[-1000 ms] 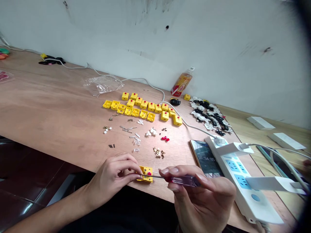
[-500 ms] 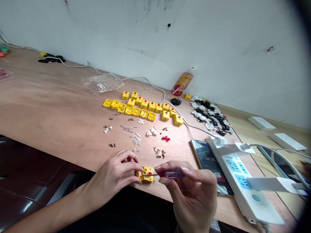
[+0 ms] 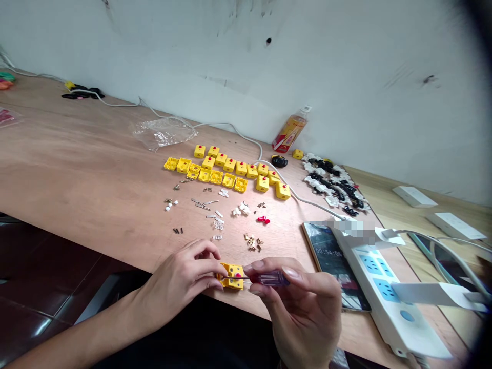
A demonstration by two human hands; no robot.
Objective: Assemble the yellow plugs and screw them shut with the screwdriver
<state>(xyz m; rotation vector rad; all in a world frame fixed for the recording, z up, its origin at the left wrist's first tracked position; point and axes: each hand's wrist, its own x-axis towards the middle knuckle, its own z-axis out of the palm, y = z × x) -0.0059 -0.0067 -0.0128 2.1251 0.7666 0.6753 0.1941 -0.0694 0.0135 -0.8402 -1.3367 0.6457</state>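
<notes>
The left hand is clamped on a yellow plastic block, its fingertips closed on the near side, while the right hand is clamped on a screwdriver with a clear purple handle; the two hands are brought together, with the block between them, just in front of the left fingers. The shaft is held level and is directed into the block's side, and the block seems to be braced by the left hand so that it is kept from turning against the tip; the handle is pinched near the shaft, apparently for fine control. A red dot is seen on the block's top face; whether the block touches the surface cannot be told. Beyond both hands, rows of yellow housings are laid out, with small metal pins and brass pieces spread nearer, seemingly sorted for reach; to the right of the right hand, a smartphone and a white power strip are placed.
</notes>
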